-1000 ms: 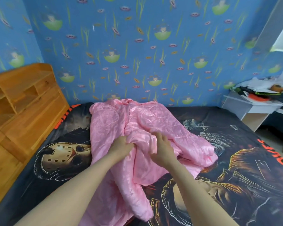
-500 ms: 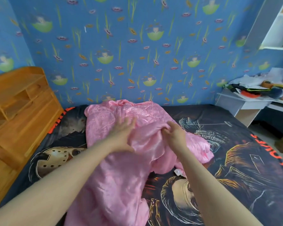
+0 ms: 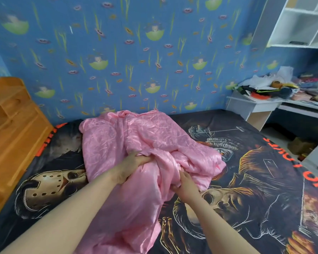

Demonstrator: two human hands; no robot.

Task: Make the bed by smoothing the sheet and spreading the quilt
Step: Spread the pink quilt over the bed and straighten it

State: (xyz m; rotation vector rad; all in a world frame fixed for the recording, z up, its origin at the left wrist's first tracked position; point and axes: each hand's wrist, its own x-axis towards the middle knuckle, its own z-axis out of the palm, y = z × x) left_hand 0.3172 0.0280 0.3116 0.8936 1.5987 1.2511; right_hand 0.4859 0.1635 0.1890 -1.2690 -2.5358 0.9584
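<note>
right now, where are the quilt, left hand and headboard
quilt (image 3: 117, 140), head view, on its flatter far-left part
left hand (image 3: 130, 166), head view, on the back of the hand, which grips the quilt
headboard (image 3: 17, 129), head view, on its wooden face beside the bed

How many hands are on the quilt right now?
2. The left hand grips the quilt at a middle fold; the right hand grips bunched fabric just right of it. Neither is hidden.
</note>
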